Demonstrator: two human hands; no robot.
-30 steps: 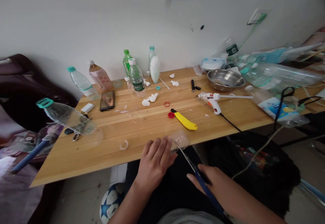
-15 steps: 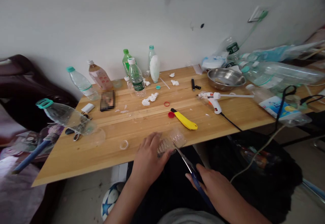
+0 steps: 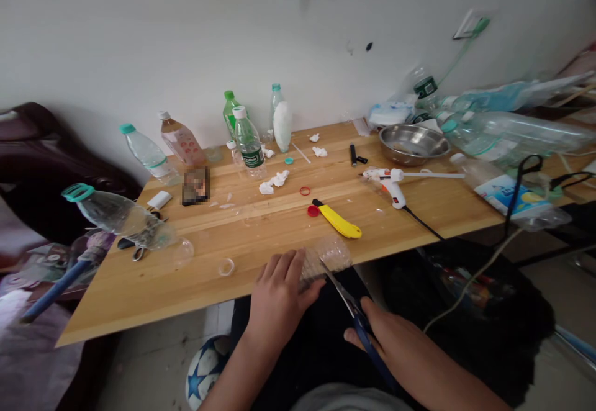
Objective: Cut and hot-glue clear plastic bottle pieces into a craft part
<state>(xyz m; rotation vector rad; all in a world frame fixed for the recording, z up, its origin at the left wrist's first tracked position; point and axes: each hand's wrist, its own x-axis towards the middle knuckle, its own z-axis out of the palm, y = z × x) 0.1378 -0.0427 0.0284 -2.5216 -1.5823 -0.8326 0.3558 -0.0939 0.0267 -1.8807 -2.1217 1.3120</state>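
Observation:
My left hand [image 3: 282, 287] is closed on a clear ribbed piece of plastic bottle [image 3: 336, 252] at the table's front edge. Scissors with dark blue handles [image 3: 361, 321] are gripped in my right hand [image 3: 384, 324], to the right of it. Their blade tips meet the plastic near its middle. Whether they are cutting through it I cannot tell. Just behind the plastic lie a yellow utility knife [image 3: 341, 220] and a red cap [image 3: 313, 211]. A clear plastic ring [image 3: 226, 267] rests left of my left hand.
A white glue gun [image 3: 393, 187] with its cord and a metal bowl [image 3: 414, 144] are on the right of the wooden table [image 3: 139, 302]. Several bottles stand along the wall, including a labelled one [image 3: 251, 150]. A capped bottle [image 3: 116, 215] leans at the left edge.
Both my hands, the bottle piece and the scissors have shifted slightly to the right. My hold on each is unchanged.

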